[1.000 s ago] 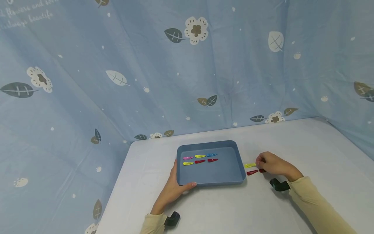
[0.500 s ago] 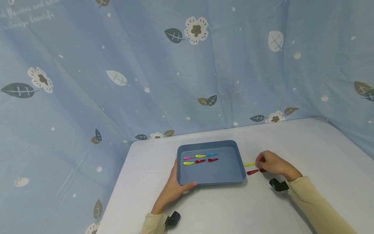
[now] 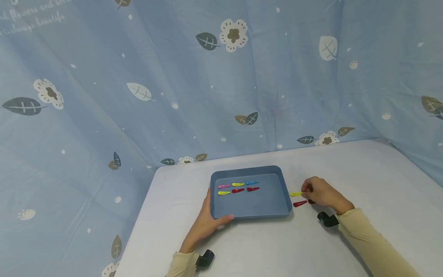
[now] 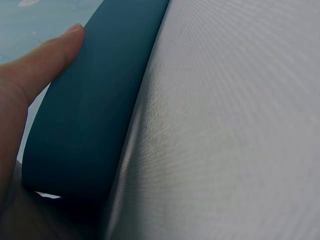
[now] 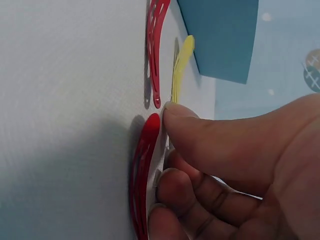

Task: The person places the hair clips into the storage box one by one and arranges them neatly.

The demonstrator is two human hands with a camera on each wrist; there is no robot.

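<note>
In the head view, a blue-grey tray (image 3: 256, 206) holds two rows of snap hair clips: pink, yellow and blue in one, yellow and two red in the other. My left hand (image 3: 204, 224) is spread around its near left corner, the thumb (image 4: 62, 47) touching the rim. To the tray's right, my right hand (image 3: 320, 192) pinches the narrow end of a yellow hair clip (image 5: 184, 59) between thumb and fingers. Two red hair clips lie close by: one (image 3: 299, 203) beside the tray, another (image 5: 145, 160) under the hand, partly hidden in the head view.
A white cloth (image 3: 263, 246) covers the table. Behind and to the sides hangs a blue curtain (image 3: 187, 77) with leaf and flower prints. A black wrist camera (image 3: 327, 219) sits by the right sleeve, another (image 3: 205, 259) by the left.
My right hand has shifted very slightly away from me and to the left, still at the yellow hair clip. The left hand and tray stay in place.
</note>
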